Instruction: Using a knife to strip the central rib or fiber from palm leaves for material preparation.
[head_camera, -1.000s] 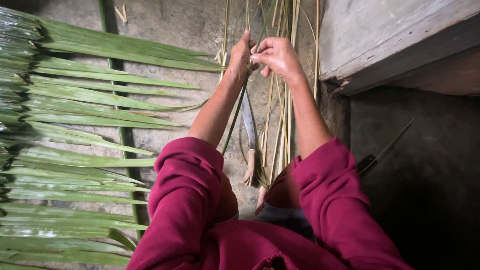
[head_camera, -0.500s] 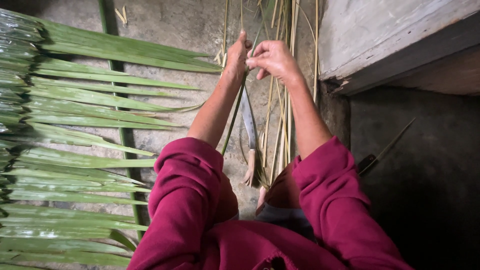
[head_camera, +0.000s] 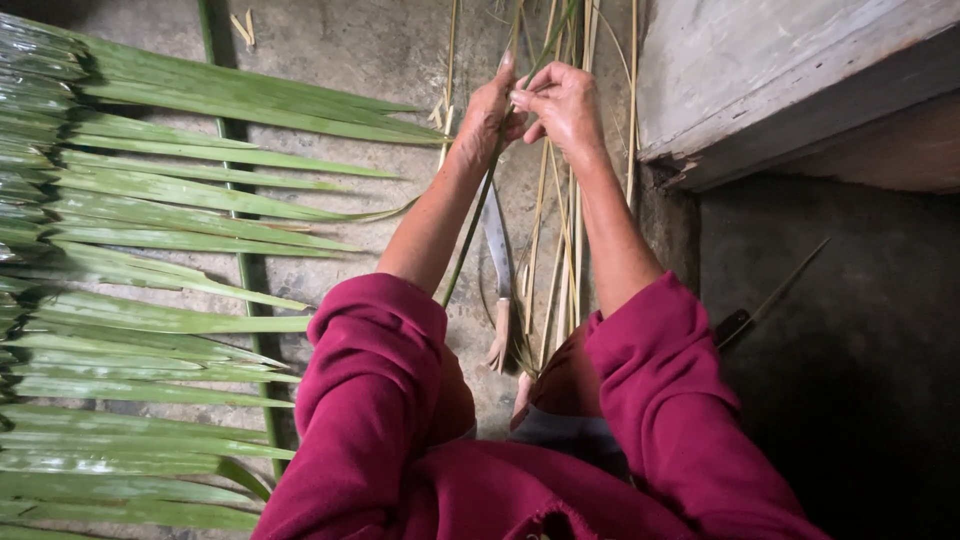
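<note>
Hands met at the far middle of the scene, raised over the concrete floor. The left hand was curled shut around a thin green leaf strip, which ran from that grip down and nearer toward the lap. The right hand sat just beside it, touching it at the fingertips, with thumb and fingers pinched on the same strip or a fibre of it; the view was too fine to tell which. Below the hands a bundle of pale dry ribs lay along the floor, near to far, and among them a knife rested with its grey blade pointing far and its pale handle near. Left of the arms, a long palm frond spread its green leaflets across the floor. At far right stood a grey wooden ledge. Both arms wore magenta sleeves pushed up past the forearm.
</note>
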